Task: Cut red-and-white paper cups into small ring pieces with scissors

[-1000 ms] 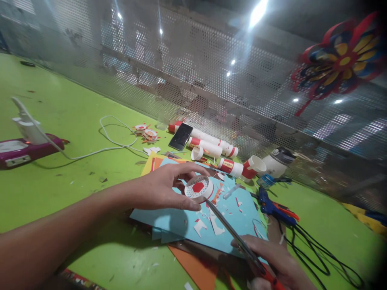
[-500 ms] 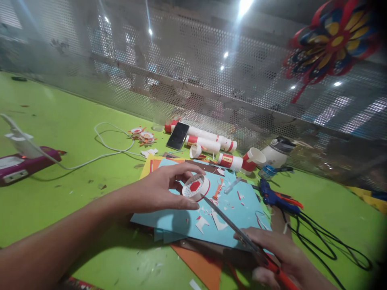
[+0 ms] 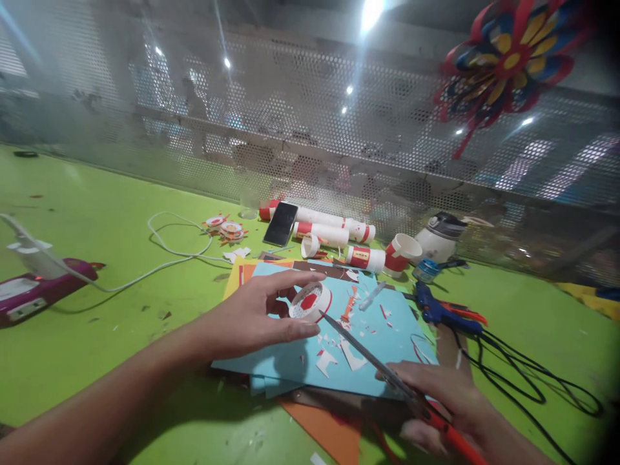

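My left hand (image 3: 264,313) is curled around a small round white paper cup piece (image 3: 323,301) with a red hexagon and dots on its face. In my right hand (image 3: 436,400) is a pair of scissors (image 3: 363,352) with red handles, its blade tips at the lower right rim of the cup piece. Whether the tips touch the rim I cannot tell. Below both hands lies a stack of coloured paper with a light blue sheet (image 3: 387,336) on top. White paper scraps (image 3: 352,356) and an orange cutout (image 3: 349,303) are scattered on the sheet.
Red and white paper tubes (image 3: 322,234), a phone (image 3: 281,224) and a paper cup (image 3: 403,253) stand or lie behind the stack. A blue glue gun (image 3: 443,307) with black cable lies at right. A purple power strip (image 3: 48,290) and white cable (image 3: 159,261) occupy the left.
The camera view has shifted slightly, so the background sits lower and further left. Both hands keep their hold, with the scissor tips still at the cup piece's rim.
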Motion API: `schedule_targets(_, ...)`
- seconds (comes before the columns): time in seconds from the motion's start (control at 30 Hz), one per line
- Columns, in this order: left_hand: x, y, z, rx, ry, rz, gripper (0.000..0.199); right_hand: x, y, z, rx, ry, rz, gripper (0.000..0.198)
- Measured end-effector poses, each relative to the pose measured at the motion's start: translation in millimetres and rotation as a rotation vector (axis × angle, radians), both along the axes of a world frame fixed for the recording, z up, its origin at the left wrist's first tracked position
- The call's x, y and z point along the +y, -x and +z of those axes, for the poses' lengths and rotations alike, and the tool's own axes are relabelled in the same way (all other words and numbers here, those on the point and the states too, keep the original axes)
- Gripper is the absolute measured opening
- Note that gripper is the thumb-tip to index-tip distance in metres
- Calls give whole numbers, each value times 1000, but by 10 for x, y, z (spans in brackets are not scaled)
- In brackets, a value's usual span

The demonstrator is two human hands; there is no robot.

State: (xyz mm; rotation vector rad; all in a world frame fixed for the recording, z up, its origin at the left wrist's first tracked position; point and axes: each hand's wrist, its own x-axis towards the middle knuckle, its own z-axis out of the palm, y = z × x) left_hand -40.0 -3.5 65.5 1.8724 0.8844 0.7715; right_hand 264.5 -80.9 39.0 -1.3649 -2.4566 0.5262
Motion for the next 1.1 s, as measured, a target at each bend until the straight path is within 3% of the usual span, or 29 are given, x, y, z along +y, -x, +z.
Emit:
schedule_targets(0.23,-10,-13,-17,-25,-44,5,55,35,138,67,29,-30,-6,11)
schedule_targets(0.37,-22,-21,-22,-1,-103,24,55,49,146,55,4,24,-5,16)
schedule_targets(0.53,-31,-23,-4,52,-240,63,51,62,94,32,-113,-50,-26,16)
schedule_targets(0.93,-57,-7,56,54,-308,53,46,65,-132,-169,-145,-138,-23,35)
schedule_targets(1.1,-53,-8,46,47,-335,54,46,71,-94,-86,-130,-106,-24,35)
